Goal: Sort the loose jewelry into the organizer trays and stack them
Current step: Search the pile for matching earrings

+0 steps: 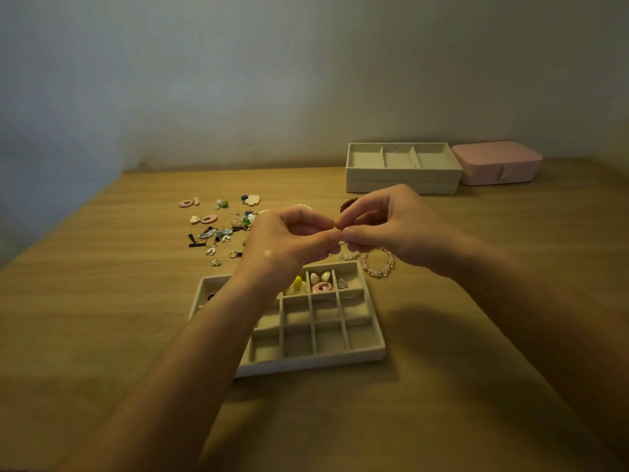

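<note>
My left grip (286,243) and right grip (391,229) pinched an unidentifiable small item (339,232) mid-frame; handling directly over the tray (323,364) was advisable.

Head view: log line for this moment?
left hand, right hand: pinching small item | grid tray: few cells filled | loose earrings: on table

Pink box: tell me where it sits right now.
In the head view, the pink box sits at the far right of the table, near the wall, just right of the stacked three-slot tray.
</note>
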A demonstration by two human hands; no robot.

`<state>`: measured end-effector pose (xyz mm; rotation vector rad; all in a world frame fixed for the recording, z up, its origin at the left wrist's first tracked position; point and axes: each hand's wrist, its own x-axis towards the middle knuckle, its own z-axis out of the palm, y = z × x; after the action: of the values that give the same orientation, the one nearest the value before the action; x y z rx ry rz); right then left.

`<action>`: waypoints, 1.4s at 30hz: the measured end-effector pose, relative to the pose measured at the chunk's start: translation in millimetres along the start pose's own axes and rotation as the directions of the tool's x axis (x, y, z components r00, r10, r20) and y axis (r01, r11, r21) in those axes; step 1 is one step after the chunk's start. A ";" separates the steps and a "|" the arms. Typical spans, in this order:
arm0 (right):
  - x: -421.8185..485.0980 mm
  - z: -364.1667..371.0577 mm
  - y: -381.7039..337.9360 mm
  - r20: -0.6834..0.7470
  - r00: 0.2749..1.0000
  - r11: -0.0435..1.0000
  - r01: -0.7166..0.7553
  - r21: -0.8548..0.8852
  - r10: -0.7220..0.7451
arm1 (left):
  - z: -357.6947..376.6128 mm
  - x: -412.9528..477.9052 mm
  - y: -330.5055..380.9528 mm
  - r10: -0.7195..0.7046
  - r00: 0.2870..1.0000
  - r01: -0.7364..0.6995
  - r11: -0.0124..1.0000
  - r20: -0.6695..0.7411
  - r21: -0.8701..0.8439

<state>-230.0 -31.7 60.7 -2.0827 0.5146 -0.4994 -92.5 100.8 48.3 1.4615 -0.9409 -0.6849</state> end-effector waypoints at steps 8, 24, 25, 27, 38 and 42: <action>10.2 -5.0 14.2 0.206 0.973 0.934 -0.021 -0.357 0.101 | -8.5 23.0 -15.3 0.012 0.997 -0.065 0.728 0.082 0.683; 16.2 15.8 19.9 0.131 0.946 0.879 -0.216 -0.425 0.296 | 20.4 38.6 -23.1 -0.113 0.978 -0.100 0.479 0.174 0.872; 16.4 18.0 19.4 0.114 0.945 0.872 -0.231 -0.432 0.307 | 20.6 39.0 -24.1 -0.123 0.978 -0.086 0.490 0.167 0.867; 16.4 22.4 19.4 0.079 0.945 0.857 -0.250 -0.451 0.317 | 21.1 39.2 -25.7 -0.128 0.981 -0.065 0.504 0.149 0.861; 14.7 32.0 16.8 -0.018 0.935 0.819 -0.319 -0.477 0.353 | 25.6 39.0 -34.2 -0.101 0.990 -0.030 0.510 0.095 0.859; 15.1 33.3 14.3 -0.017 0.929 0.803 -0.328 -0.498 0.369 | 24.5 39.3 -34.2 -0.108 0.989 -0.029 0.529 0.101 0.848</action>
<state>-202.2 -24.4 34.0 -2.3970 1.0449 -0.0595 -88.3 53.4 15.9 2.3334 -1.4807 -0.3343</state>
